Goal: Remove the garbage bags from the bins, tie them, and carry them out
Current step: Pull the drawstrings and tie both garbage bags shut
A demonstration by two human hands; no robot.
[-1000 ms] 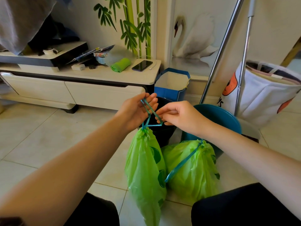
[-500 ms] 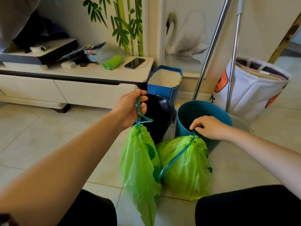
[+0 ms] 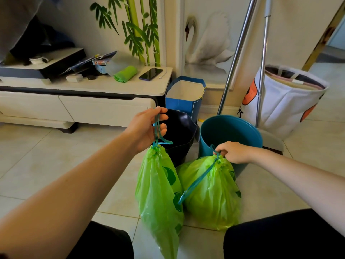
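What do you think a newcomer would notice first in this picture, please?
Two bright green garbage bags at centre: the left bag hangs by its blue drawstring from the left hand, and the right bag sits on the tiled floor with the right hand gripping its gathered top. Behind them stands a teal bin.

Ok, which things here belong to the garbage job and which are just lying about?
Job:
left hand, holding the left green bag by its drawstring
right hand, gripping the right green bag
black bin
teal bin

Lying about:
phone
green roll
blue paper bag
white fabric hamper
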